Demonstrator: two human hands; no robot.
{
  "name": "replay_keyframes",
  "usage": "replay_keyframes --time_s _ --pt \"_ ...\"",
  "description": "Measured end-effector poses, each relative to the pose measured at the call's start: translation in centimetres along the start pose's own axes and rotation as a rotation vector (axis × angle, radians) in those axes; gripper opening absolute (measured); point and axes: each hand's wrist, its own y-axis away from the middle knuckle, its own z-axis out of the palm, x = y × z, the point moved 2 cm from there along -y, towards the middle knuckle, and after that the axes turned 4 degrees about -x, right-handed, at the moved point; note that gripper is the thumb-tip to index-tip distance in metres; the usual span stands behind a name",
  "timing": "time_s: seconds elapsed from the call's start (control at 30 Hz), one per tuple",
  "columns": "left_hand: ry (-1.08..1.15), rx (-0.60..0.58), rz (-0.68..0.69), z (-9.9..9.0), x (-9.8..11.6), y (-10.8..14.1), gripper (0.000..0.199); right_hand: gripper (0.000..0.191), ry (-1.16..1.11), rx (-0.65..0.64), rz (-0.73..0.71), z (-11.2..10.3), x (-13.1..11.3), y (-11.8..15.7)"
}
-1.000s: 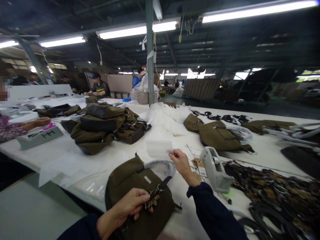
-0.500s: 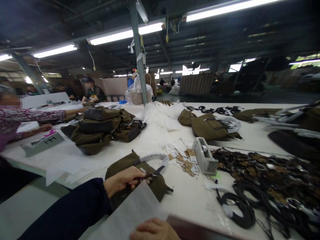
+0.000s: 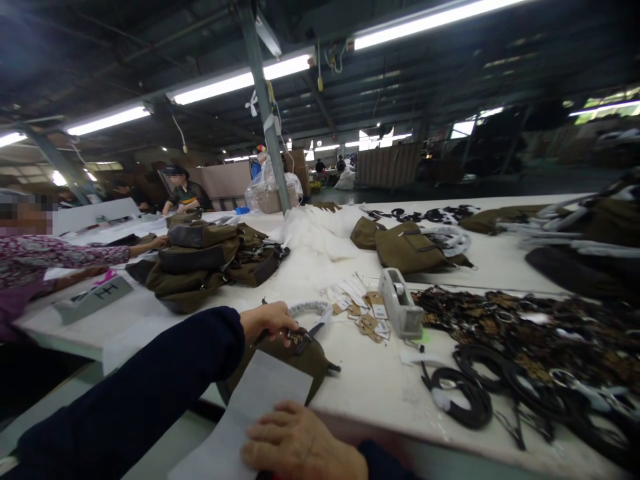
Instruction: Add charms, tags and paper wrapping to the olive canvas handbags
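An olive bag (image 3: 307, 363) with a wrapped handle (image 3: 313, 309) lies at the table's near edge. My left hand (image 3: 275, 320) is closed on a dark strap with metal parts (image 3: 299, 335) above the bag. A sheet of white paper (image 3: 265, 393) covers the bag's near side and hangs toward me. My right hand (image 3: 295, 443) rests on the lower part of this sheet, palm down, its fingers spread a little.
A tape dispenser (image 3: 400, 307) stands beside paper tags (image 3: 370, 317). Coiled black straps (image 3: 463, 397) and a heap of dark straps (image 3: 500, 320) lie right. Olive bags are piled (image 3: 200, 257) at left, near a person's sleeve (image 3: 65, 257).
My left hand has moved up and away from me with the strap. My right hand has come up onto the paper, which now lies higher over the bag. The view has shifted slightly.
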Motion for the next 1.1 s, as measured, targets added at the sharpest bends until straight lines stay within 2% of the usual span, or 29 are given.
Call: replay_keyframes --time_s 0.23,0.47,0.6,0.73,0.87,1.1 --pt "0.029 -0.015 -0.022 0.2 0.3 0.8 0.030 0.023 0.052 0.138 0.237 0.4 1.9 -0.3" --pt "0.042 -0.066 -0.030 0.4 -0.2 1.1 0.035 0.023 0.042 0.130 0.342 2.9 4.7 -1.4" --pt "0.106 -0.069 -0.023 0.9 -1.4 1.7 0.043 0.023 0.049 0.131 0.333 3.4 5.4 -1.5" --pt "0.252 -0.086 0.039 1.8 -4.0 2.2 0.048 0.044 0.044 0.137 0.311 2.3 5.7 0.4" --pt "0.346 -0.085 0.123 2.7 -6.0 2.4 0.044 0.033 0.146 0.197 0.388 1.7 7.0 2.2" --pt "0.523 -0.034 0.115 3.7 -6.4 2.3 0.040 0.034 0.263 0.276 0.364 3.4 8.3 1.1"
